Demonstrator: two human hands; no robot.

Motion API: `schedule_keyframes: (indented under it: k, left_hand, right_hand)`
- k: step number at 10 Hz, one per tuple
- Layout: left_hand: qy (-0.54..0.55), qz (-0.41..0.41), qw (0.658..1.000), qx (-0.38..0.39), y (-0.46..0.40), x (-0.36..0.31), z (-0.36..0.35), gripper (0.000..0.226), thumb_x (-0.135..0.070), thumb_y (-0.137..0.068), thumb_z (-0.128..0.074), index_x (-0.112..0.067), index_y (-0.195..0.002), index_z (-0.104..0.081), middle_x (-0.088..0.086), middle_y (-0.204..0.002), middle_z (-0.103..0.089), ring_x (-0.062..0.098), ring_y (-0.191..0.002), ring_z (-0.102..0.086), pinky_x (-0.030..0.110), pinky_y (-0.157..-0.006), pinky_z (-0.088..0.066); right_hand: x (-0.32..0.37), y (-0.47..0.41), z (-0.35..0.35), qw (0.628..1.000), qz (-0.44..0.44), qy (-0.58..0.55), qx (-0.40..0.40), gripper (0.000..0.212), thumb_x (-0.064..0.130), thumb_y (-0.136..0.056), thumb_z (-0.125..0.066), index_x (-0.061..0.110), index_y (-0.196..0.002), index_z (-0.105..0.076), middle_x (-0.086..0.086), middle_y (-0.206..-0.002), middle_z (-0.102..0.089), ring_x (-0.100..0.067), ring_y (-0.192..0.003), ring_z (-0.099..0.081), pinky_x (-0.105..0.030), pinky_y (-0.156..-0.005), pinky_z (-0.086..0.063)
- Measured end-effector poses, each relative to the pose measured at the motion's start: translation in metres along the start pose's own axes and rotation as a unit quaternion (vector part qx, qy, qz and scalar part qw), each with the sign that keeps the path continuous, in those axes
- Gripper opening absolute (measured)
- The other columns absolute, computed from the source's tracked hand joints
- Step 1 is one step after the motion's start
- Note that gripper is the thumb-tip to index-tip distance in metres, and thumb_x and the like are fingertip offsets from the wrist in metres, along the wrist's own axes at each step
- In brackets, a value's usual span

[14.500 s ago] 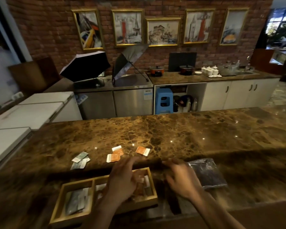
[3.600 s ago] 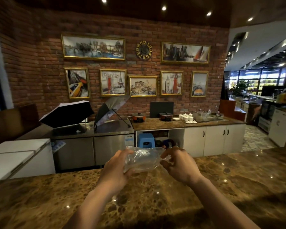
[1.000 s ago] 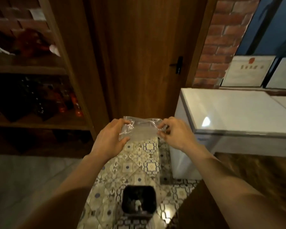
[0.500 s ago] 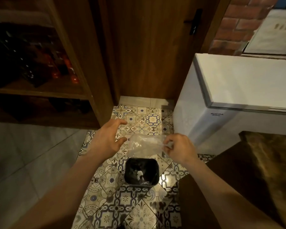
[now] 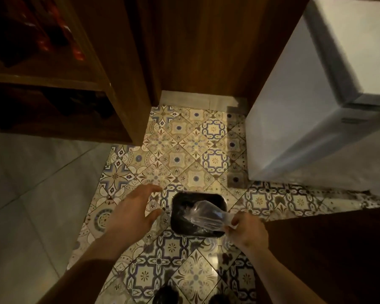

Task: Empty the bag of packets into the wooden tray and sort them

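Right grip (image 5: 246,232) pinches crinkly clear bag (image 5: 206,216) — over sq. black bin (image 5: 178,216).

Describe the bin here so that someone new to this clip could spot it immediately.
Start at the white chest freezer on the right and drop to the patterned tile floor beside it. The bin stands there, under the clear bag held by the right hand: small, black, rectangular, open-topped, the only container on the floor.

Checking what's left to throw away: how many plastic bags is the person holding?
1: the clear plastic bag, pinched in the right hand over the black bin. The left hand is open and empty. Bin contents are too dark to tell.
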State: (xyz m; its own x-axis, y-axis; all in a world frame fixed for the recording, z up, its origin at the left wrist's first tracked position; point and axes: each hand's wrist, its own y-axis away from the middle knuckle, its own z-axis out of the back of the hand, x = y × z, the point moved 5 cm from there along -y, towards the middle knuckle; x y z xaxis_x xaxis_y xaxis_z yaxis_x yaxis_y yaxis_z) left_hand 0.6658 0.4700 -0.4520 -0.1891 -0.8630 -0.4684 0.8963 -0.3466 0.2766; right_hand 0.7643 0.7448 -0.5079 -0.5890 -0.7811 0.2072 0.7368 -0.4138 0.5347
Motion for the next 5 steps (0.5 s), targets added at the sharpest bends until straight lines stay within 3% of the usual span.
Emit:
schedule_keyframes:
  k: [2, 4, 5]
  left_hand:
    - [-0.004, 0.005, 0.999, 0.031, -0.008, 0.023, -0.030, 0.051, -0.033, -0.090, -0.070, -0.036, -0.135, -0.047, -0.007, -0.138, -0.056, 0.014, -0.120, -0.059, 0.032, -0.092, -0.052]
    - [0.010, 0.006, 1.000, 0.008, -0.018, 0.015, -0.007, 0.051, -0.032, -0.088, -0.073, -0.035, -0.133, -0.049, -0.008, -0.134, -0.057, 0.012, -0.118, -0.059, 0.032, -0.089, -0.052]
    - [0.025, 0.007, 1.000, -0.005, -0.020, 0.008, 0.009, 0.052, -0.033, -0.088, -0.073, -0.036, -0.134, -0.049, -0.008, -0.136, -0.057, 0.013, -0.118, -0.060, 0.033, -0.089, -0.053]
  right_hand:
    - [0.007, -0.024, -0.035, 0.999, 0.007, -0.032, 0.002, 0.053, 0.072, -0.083, -0.060, 0.023, -0.103, -0.068, 0.003, -0.092, -0.069, -0.015, -0.080, -0.067, -0.034, -0.070, -0.059]
    - [0.020, -0.016, -0.017, 0.996, 0.053, -0.061, -0.019, 0.030, 0.053, -0.094, -0.059, 0.029, -0.110, -0.066, 0.003, -0.113, -0.067, -0.017, -0.098, -0.065, -0.036, -0.081, -0.057]
    - [0.022, -0.008, -0.005, 0.995, 0.077, -0.062, -0.011, 0.034, 0.052, -0.095, -0.058, 0.028, -0.118, -0.064, 0.003, -0.118, -0.065, -0.016, -0.102, -0.063, -0.034, -0.085, -0.056]
